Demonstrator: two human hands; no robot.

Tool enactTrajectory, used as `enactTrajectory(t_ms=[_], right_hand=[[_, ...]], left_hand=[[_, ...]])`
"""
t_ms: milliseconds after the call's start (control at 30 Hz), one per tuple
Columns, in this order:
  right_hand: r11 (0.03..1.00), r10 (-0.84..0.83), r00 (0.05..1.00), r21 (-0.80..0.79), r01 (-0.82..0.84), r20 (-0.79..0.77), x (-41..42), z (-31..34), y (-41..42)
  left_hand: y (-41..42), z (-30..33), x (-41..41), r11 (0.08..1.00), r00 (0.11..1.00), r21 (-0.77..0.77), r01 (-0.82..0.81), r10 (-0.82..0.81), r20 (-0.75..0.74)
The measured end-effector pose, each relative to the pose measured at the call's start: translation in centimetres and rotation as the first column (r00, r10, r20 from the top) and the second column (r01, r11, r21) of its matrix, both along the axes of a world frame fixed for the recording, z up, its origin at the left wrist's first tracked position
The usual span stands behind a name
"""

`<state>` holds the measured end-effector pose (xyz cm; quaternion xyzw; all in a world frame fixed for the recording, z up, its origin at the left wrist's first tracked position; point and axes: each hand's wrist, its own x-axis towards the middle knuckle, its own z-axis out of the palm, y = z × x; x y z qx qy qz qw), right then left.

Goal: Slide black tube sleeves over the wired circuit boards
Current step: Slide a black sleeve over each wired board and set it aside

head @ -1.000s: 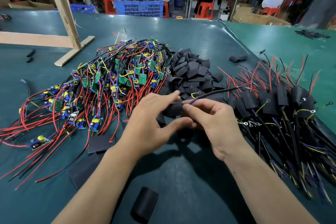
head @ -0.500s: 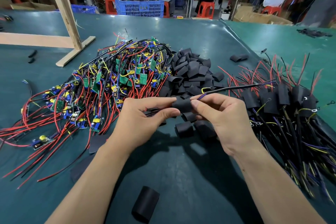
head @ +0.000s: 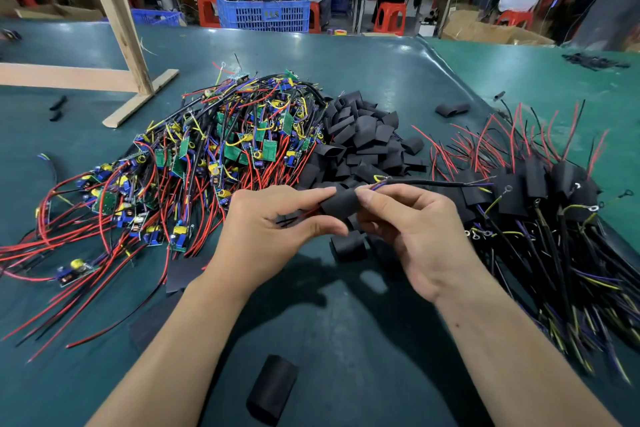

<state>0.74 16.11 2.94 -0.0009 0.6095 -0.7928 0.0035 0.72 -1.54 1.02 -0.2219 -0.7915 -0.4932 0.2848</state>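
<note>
**Sleeving a board, mid-air over the green bench**

Both hands are up off the table with one black tube sleeve (head: pixel 339 203) between them. The left hand (head: pixel 273 236) pinches its left end with thumb below and forefinger stretched along the top; the right hand (head: pixel 412 236) pinches the right end the same way, other fingers loosely curled. The sleeve looks like matte, rubbery flat tubing puffed into a rough cylinder. Thin red and black wires poke out of its left end near the left palm, and a black cable (head: pixel 436 183) with purple, yellow and blue strands runs out the right end toward the finished stack. Can't really see the board itself, it's hidden inside the tube.

To the left sits a messy pile of wired circuit boards (head: pixel 214 156): small green rectangles with blue and yellow components, tangled in glossy red, black and yellow leads. Right behind the hands is a heap of loose sleeves (head: pixel 367 135), flattened, dull black, short cut lengths. On the right lie the sleeved boards (head: pixel 526 191), black tubes in rows with red wires fanning out behind and ring terminals in front. One stray sleeve (head: pixel 273 388) lies near the bottom on the smooth teal table (head: pixel 363 340). A bare wooden frame (head: pixel 114 24) stands back left.
</note>
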Motion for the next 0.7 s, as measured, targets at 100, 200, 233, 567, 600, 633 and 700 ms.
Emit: enactTrajectory(t_ms=[100,200,233,567,600,633,700], right_hand=[[0.998,-0.029,0.998,0.06,0.032,-0.052,0.01,0.12,0.31],[0.991,-0.037,0.994,0.126,0.05,-0.102,0.11,-0.2,-0.07],[0.986,-0.035,0.993,0.155,0.053,-0.116,0.11,-0.3,-0.17],[0.964,0.008,0.982,0.262,0.043,-0.19,0.21,-0.29,-0.1],[0.967,0.014,0.984,0.254,0.032,-0.177,0.27,-0.37,-0.24],[0.968,0.021,0.987,0.249,0.02,-0.159,0.34,-0.43,-0.38],[0.974,0.05,0.994,0.224,-0.026,-0.101,0.54,-0.49,-0.62]], left_hand=[[0.15,-0.15,-0.08,0.996,1.0,-0.091,-0.01,0.008,-0.018],[0.1,-0.06,-0.05,0.999,1.0,-0.048,-0.003,0.003,0.001],[0.04,0.0,-0.04,1.0,1.0,-0.017,0.008,-0.008,0.019],[-0.19,-0.31,-0.53,0.997,0.995,-0.021,0.069,-0.067,0.075],[-0.18,-0.35,-0.49,0.997,0.996,-0.033,0.069,-0.067,0.063],[-0.16,-0.39,-0.43,0.996,0.996,-0.044,0.073,-0.07,0.051],[-0.15,-0.39,-0.33,0.995,0.997,-0.062,0.073,-0.071,0.02]])
